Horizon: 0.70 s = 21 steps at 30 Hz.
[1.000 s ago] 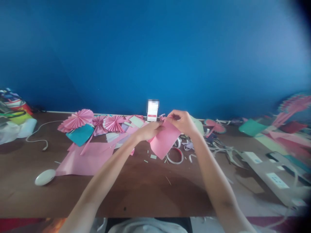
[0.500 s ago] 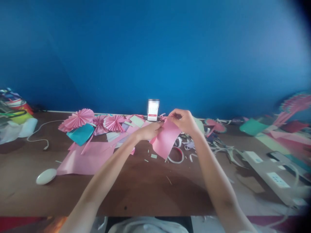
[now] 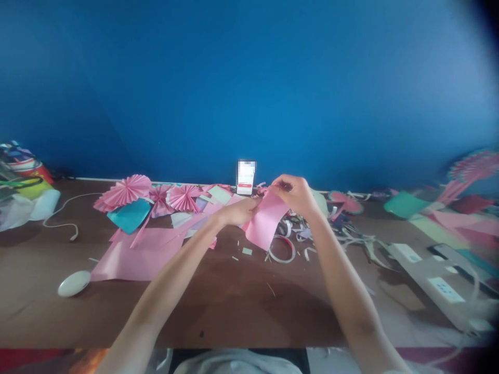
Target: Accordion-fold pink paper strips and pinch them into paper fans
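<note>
Between my hands a piece of pink paper (image 3: 265, 222) hangs above the table, its lower corner pointing down. My left hand (image 3: 242, 211) grips the paper's left edge, the fingertips partly hidden behind it. At the top edge, my right hand (image 3: 293, 193) pinches the paper between thumb and bent fingers. The paper looks bunched or folded along the top where the fingers meet, but the detail is too small to make out. Just below it lie a roll of tape (image 3: 282, 249) and a small pale paper scrap (image 3: 247, 251).
Pink folded paper fans (image 3: 184, 198), a teal paper piece (image 3: 129, 216) and a large pink sheet (image 3: 140, 257) lie to the left, near a white mouse (image 3: 74, 283). A phone (image 3: 245, 177) stands against the blue wall. A power strip (image 3: 429, 278) lies at the right.
The pink paper's lower corner has risen slightly and tilted a little. Both hands stay nearly in place, still holding it.
</note>
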Each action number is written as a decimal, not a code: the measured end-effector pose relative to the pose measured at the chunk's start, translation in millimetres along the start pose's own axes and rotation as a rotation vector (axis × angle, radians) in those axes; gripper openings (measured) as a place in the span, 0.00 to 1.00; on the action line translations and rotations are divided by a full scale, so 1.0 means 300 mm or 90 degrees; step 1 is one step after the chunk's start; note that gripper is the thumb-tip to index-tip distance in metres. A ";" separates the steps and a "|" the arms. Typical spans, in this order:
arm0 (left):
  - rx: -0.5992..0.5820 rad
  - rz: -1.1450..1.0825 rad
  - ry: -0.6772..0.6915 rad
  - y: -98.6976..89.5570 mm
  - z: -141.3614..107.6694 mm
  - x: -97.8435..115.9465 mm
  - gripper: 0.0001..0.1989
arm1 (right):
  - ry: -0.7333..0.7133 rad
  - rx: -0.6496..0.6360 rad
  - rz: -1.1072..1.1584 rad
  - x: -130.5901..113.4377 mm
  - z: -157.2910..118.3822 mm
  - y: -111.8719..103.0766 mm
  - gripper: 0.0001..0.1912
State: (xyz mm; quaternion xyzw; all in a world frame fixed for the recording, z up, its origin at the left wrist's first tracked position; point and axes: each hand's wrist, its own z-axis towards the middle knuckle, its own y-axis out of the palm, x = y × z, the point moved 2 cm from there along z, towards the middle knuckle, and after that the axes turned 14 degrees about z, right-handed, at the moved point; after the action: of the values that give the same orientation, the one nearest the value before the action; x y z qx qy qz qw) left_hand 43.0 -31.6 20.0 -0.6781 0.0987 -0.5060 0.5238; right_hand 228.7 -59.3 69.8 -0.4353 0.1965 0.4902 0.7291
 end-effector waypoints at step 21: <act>-0.036 0.012 -0.038 -0.005 -0.004 0.012 0.12 | 0.000 0.094 0.017 0.025 0.005 -0.033 0.13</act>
State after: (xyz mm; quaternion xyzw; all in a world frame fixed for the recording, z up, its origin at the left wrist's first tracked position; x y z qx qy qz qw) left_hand 43.0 -34.2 23.1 -0.7066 0.1032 -0.4775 0.5119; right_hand 240.6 -55.3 69.6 -0.3779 0.2380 0.4836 0.7528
